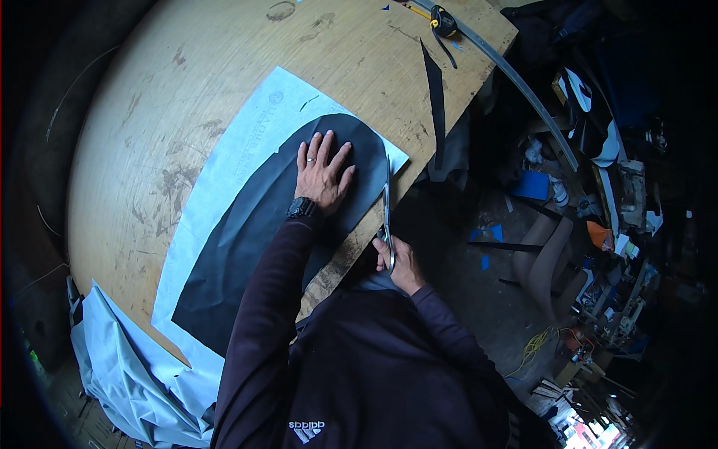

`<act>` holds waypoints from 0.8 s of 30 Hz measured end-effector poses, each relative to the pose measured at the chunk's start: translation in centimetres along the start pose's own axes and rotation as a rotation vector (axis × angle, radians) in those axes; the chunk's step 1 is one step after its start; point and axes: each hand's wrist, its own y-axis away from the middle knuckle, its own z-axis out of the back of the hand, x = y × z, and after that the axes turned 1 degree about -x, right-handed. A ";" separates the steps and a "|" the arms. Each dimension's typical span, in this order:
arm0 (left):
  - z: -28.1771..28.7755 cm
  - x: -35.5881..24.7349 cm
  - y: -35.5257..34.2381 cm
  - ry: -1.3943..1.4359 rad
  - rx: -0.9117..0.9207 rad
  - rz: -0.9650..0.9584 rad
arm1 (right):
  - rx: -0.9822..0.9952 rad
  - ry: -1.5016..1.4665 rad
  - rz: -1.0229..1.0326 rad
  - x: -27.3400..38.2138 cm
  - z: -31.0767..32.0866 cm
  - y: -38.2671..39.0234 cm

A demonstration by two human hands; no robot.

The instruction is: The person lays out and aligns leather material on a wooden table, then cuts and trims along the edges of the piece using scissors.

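Observation:
A dark, curved piece of material (247, 224) lies on a larger light-blue sheet (224, 179), which spreads over the wooden table (134, 142). My left hand (321, 173) rests flat on the rounded end of the dark piece, fingers spread; a ring and a black watch show on it. In my right hand (402, 263), at the table's edge, are scissors (387, 202). Their blades point away from me along the dark piece's right edge, beside the sheet's corner. Whether the blades have material between them is hard to tell.
At the far right of the table lie a tape measure (443, 24), a long metal ruler (516, 78) and a thin black strip (434, 97). Light-coloured fabric (127, 382) hangs in folds at the lower left. A chair (546, 262) and a yellow cord (535, 344) are on the floor.

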 end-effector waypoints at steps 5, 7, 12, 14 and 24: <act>-0.1 0.1 0.0 -0.004 -0.006 -0.012 | -0.001 -0.057 -0.013 -0.5 -0.8 -0.1; 0.0 0.0 0.0 -0.002 -0.003 -0.009 | 0.001 -0.076 -0.017 -0.7 -0.9 -0.1; -0.1 0.2 0.0 0.004 -0.003 -0.001 | 0.001 -0.062 -0.038 -0.8 -0.8 0.0; -0.1 0.1 0.0 0.012 -0.006 -0.002 | 0.005 -0.044 -0.043 -0.9 -0.5 0.1; 0.1 0.2 0.1 0.015 0.005 0.004 | 0.025 -0.033 -0.039 0.3 -0.3 -0.4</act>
